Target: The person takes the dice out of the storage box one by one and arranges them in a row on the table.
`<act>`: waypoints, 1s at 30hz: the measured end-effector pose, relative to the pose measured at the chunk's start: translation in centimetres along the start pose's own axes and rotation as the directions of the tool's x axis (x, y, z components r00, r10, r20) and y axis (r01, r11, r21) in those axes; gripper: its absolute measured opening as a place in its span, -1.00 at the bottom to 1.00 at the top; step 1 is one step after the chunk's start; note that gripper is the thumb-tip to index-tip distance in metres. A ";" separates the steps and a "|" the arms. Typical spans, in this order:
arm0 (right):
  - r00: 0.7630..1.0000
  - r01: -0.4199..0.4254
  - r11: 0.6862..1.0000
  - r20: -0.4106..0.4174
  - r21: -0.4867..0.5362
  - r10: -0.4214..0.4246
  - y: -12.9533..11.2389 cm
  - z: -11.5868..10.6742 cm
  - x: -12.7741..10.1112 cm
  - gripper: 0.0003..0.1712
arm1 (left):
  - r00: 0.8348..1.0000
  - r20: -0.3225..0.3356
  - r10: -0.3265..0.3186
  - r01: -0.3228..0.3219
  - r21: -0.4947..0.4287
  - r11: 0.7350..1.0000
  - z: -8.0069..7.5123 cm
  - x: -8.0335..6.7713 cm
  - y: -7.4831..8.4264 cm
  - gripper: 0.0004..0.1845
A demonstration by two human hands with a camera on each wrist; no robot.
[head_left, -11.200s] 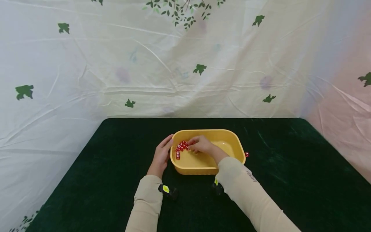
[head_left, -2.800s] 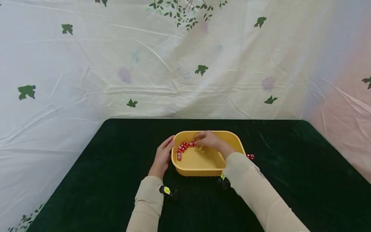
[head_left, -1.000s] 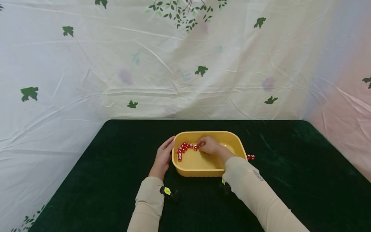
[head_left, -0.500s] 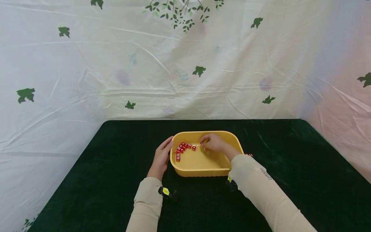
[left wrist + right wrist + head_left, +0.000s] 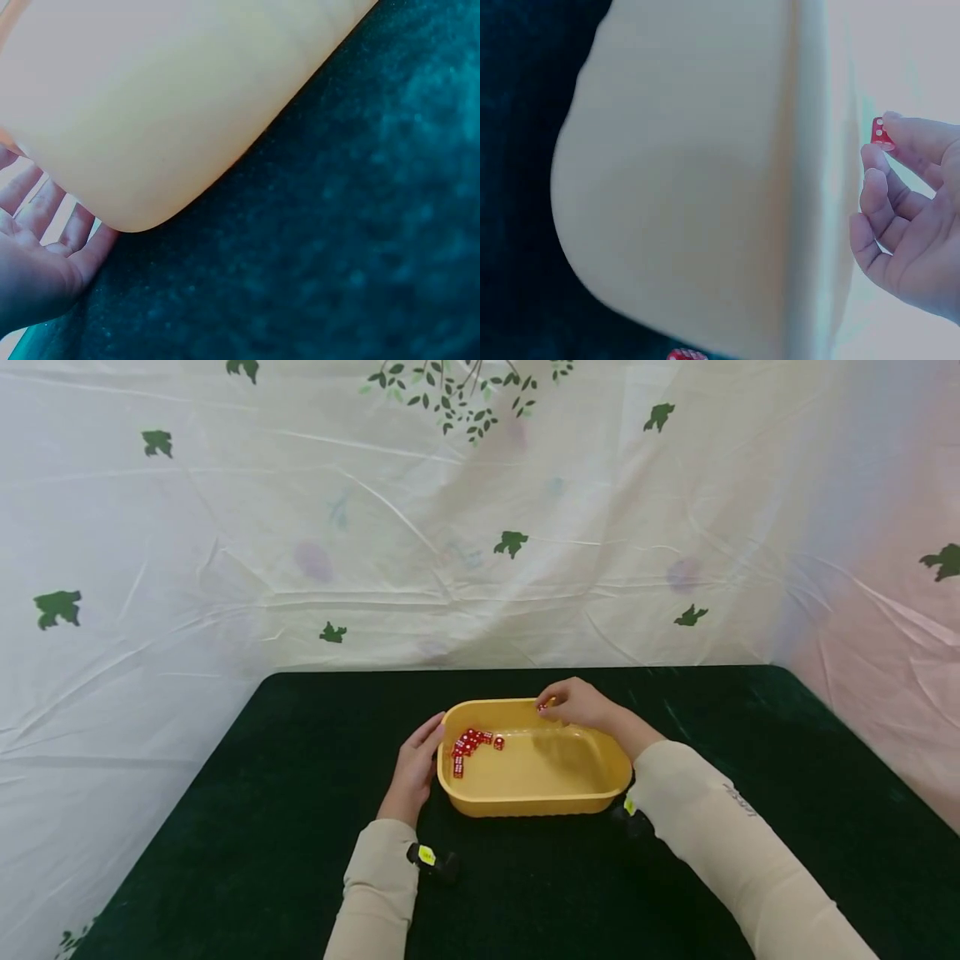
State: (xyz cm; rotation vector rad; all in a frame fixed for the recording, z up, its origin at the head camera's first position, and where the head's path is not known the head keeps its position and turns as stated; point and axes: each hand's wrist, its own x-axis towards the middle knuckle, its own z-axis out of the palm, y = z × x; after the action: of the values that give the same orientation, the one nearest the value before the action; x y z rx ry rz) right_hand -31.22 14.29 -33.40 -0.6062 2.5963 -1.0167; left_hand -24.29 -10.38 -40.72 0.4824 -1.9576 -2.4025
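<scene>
Yellow plastic fills most of what I see: a tub sits on the dark green counter, about in the middle. My right hand is raised over the tub's far rim, and its fingers are pinching one red die, white pips showing in the right wrist view. My left hand lies flat against the tub's left outer wall, fingers straight and relaxed, grasping nothing. Inside the tub, a cluster of red dice lies in the far left corner. Low in the right wrist view, another red die seems to lie on the counter just beside the tub, though it is cut off at the edge. Behind the counter hangs a pale sheet printed with green leaves.
</scene>
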 end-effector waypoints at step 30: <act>0.995 -0.063 0.998 -0.079 0.010 0.064 5.9 -6.9 -8.2 -0.60 | 0.999 0.032 0.040 -0.039 -0.016 0.999 -0.4 0.0 -0.1 -0.61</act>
State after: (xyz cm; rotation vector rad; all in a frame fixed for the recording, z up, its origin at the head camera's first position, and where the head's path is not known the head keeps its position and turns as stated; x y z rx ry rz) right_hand -28.52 26.11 -31.72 -0.4880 2.6608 -1.0495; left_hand -24.15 -10.68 -40.87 0.4025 -1.9407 -2.4148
